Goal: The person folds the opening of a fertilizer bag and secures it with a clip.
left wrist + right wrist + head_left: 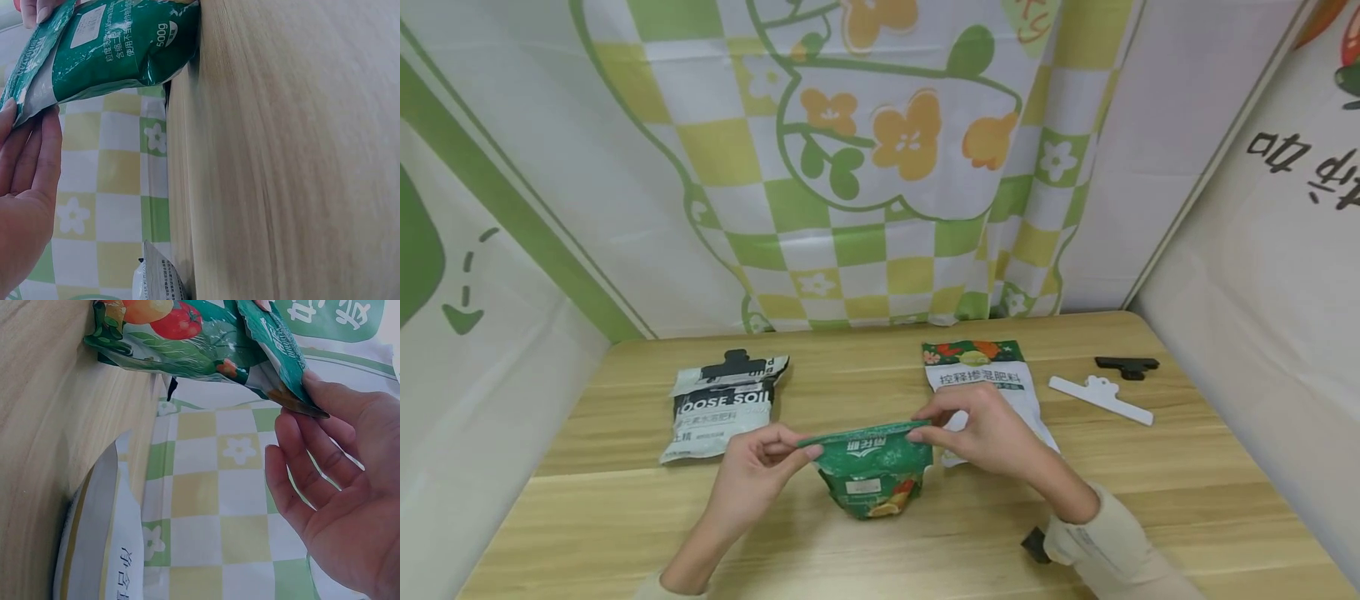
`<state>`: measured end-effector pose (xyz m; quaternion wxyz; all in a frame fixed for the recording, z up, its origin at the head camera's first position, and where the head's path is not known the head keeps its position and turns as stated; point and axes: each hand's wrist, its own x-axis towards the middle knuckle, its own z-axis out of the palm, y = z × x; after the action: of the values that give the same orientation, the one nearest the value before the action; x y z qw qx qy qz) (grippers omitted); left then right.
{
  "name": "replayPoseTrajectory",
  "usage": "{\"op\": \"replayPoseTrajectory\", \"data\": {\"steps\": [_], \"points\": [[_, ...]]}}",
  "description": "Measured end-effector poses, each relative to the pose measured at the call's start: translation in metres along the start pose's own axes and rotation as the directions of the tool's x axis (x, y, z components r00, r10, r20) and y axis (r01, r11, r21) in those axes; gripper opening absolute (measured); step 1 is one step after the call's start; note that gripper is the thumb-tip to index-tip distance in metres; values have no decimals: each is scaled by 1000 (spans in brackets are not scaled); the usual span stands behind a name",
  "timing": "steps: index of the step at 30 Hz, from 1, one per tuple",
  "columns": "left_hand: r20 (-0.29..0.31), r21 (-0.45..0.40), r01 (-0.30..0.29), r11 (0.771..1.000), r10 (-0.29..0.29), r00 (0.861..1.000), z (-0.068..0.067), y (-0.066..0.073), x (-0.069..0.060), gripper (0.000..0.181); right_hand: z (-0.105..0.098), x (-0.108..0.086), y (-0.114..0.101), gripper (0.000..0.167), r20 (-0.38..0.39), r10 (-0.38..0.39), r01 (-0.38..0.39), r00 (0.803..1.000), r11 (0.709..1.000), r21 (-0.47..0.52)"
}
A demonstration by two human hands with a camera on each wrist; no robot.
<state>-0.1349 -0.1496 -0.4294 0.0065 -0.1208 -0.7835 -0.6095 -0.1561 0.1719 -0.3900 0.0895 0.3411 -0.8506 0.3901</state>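
A green bag (pixel 872 475) stands upright on the table, its top edge folded over. The left hand (pixel 758 467) pinches the left end of that fold between thumb and fingers, and the right hand (pixel 981 429) pinches the right end. In the left wrist view, the left hand (pixel 28 181) holds a corner of the green bag (pixel 119 50), thumb on the folded flap. From the right wrist view, the right hand (pixel 350 469) grips the other corner of the bag (pixel 187 337), with some fingers loosely bent below it.
A soil bag (pixel 718 417) with a black clip (pixel 733 367) on its top lies at the left. Behind the right hand lies a white bag (pixel 1030 400). Farther right are a white clip (pixel 1101 397) and a black clip (pixel 1127 365); another black object (pixel 1036 545) is beside the right sleeve.
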Motion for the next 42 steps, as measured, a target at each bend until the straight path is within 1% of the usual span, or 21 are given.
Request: {"op": "replayPoseTrajectory", "data": {"steps": [7,14,19,23,28,30,32,33,35,39,42], "points": [[3,10,-12,1000,12,1000,-1,-1,0,10,-6,0,-4,15,21,4,-3,1000,1000,-17],[6,2,-25,1000,25,1000,0,2,-2,12,-23,-6,5,14,-41,-9,8,999,1000,-23],[3,-9,-19,1000,19,1000,0,3,-3,13,-41,-13,14,15,-60,23,-25,998,999,-36],[12,-22,-24,999,24,1000,1,2,-1,14,-55,-21,21,14,-77,62,-70,995,993,-94],[15,-29,-21,999,22,1000,1,2,0,15,-73,-34,33,12,-108,99,-119,989,972,-201],[11,-29,-16,999,17,1000,1,2,0,15,-81,-38,39,13,-122,94,-121,988,964,-239],[6,-30,-9,1000,9,1000,1,3,0,15,-89,-43,45,13,-135,104,-138,985,953,-271],[4,-31,-3,1000,4,1000,1,3,0,15,-92,-45,49,13,-137,105,-141,985,947,-289],[-4,-33,8,999,-8,1000,1,4,-1,15,-99,-48,56,13,-136,128,-167,982,927,-336],[-1,-40,20,999,-21,1000,2,5,-2,14,-111,-56,72,17,-110,228,-253,967,888,-384],[12,-44,13,999,-12,1000,2,5,-2,14,-118,-63,85,25,-90,308,-318,947,868,-382]]}}
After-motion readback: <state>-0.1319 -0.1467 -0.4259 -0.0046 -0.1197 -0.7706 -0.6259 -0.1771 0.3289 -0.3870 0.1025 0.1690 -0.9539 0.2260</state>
